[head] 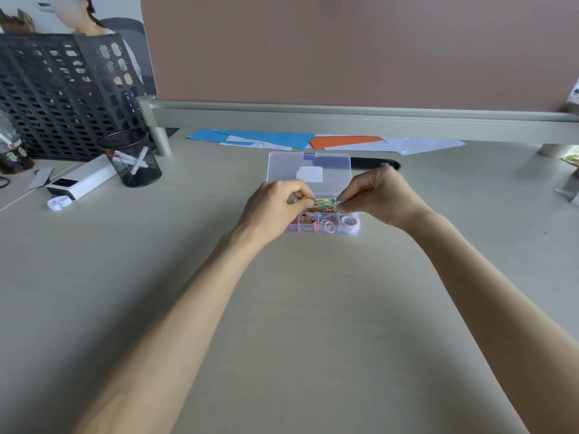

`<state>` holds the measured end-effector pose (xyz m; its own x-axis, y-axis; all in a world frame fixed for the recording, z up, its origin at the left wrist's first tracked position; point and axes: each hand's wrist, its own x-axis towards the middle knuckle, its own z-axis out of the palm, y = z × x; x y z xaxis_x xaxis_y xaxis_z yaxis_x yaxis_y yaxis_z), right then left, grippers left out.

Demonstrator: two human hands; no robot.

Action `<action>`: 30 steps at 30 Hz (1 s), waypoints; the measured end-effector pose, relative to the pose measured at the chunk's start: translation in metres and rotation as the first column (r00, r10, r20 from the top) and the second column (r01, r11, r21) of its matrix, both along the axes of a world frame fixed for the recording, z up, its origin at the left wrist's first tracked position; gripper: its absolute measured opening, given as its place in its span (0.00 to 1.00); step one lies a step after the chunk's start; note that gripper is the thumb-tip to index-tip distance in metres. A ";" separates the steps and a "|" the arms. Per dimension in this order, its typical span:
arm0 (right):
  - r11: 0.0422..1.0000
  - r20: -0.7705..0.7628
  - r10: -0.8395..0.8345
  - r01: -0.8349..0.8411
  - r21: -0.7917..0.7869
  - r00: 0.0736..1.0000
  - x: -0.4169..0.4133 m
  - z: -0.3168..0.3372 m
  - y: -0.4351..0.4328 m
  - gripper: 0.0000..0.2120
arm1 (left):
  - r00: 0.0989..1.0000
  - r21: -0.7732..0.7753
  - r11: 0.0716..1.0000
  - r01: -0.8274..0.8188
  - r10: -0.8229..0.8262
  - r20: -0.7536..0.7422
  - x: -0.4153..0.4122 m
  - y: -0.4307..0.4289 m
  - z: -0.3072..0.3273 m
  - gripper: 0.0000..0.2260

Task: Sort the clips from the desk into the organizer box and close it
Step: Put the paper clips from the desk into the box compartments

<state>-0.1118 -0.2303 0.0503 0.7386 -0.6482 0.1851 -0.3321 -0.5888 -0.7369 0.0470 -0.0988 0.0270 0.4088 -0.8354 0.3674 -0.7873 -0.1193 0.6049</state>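
Pinching clips (pixel 319 202), both hands (pixel 275 205) (pixel 379 195), organizer box (pixel 322 225) lengthwise left-right (lid (pixel 308 170) open rearward)

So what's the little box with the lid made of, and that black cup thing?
The organizer box looks like clear, glossy plastic: you can see the desk through its raised lid and the colourful clips through its walls. The black cup looks like metal wire mesh, probably painted matte black, since things inside show through tiny holes.

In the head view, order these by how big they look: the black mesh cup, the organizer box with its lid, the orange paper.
1. organizer box
2. black mesh cup and orange paper: alike, unsure.
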 end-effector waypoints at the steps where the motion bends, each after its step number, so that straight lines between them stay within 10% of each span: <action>1: 1.000 0.020 -0.012 0.012 -0.002 1.000 0.003 -0.001 -0.005 0.05 | 1.000 0.016 1.000 -0.010 0.010 0.014 0.002 -0.006 0.002 0.02; 30: 0.981 -0.131 0.055 -0.078 -0.175 0.990 0.016 -0.022 -0.025 0.07 | 0.996 0.088 0.993 0.084 -0.083 -0.016 0.015 -0.039 -0.011 0.04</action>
<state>-0.0957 -0.2551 0.0283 0.8038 -0.5613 0.1970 -0.3705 -0.7314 -0.5725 0.0617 -0.1381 0.0156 0.3402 -0.8959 0.2858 -0.7894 -0.1070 0.6045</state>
